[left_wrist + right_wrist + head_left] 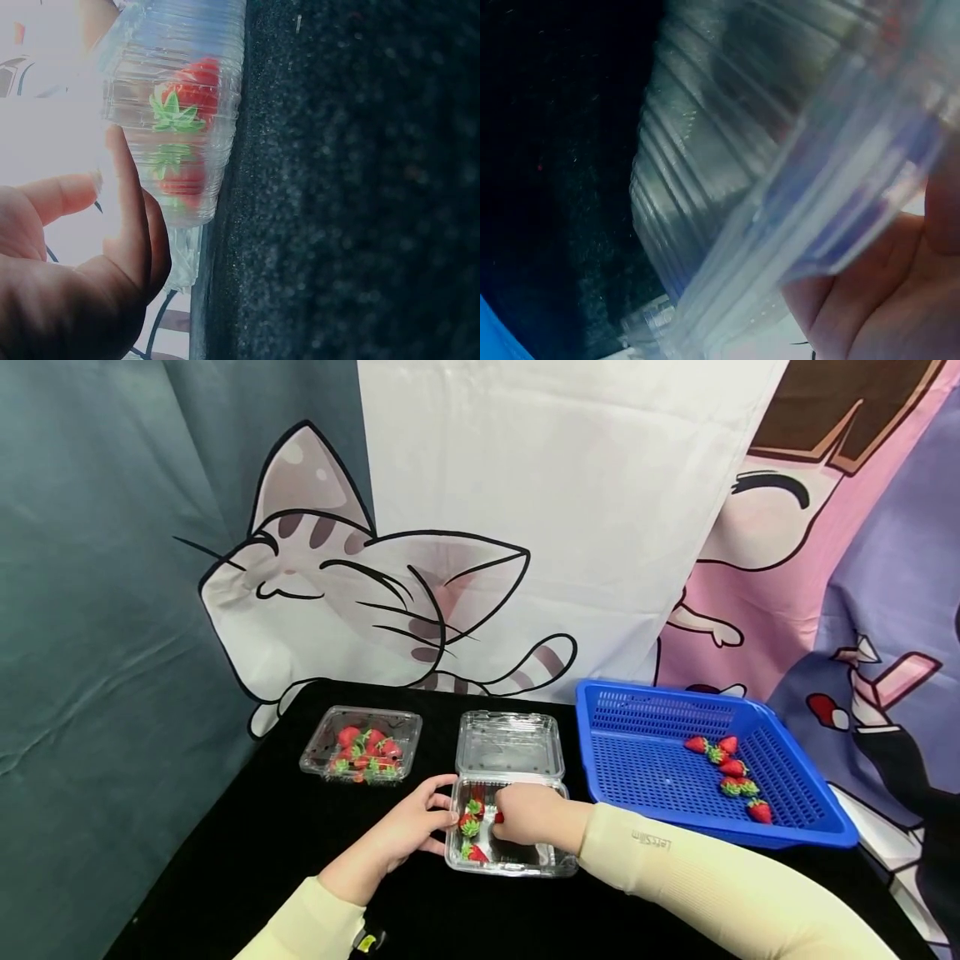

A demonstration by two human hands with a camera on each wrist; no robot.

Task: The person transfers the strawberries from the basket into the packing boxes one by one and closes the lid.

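A clear plastic clamshell box point(517, 868) lies with its lid point(510, 745) folded back. Several strawberries point(470, 827) are along the left side of its base; two show through the ribbed wall in the left wrist view. My left hand point(408, 822) is at the box's left side, fingers spread and fairly straight, fingertips at the rim. My right hand point(531, 812) reaches down inside the base with curled fingers. A bit of a red strawberry point(498, 817) shows at its fingertips, mostly hidden by the hand. The right wrist view is blurred and shows the box wall beside the palm.
On the right stands a blue plastic basket point(592, 760) with several strawberries point(733, 767) in its right half. At the left is a second clear box point(315, 752), closed, with several strawberries point(367, 747) inside. Black cloth point(300, 827) covers the table; a printed curtain point(585, 468) hangs behind.
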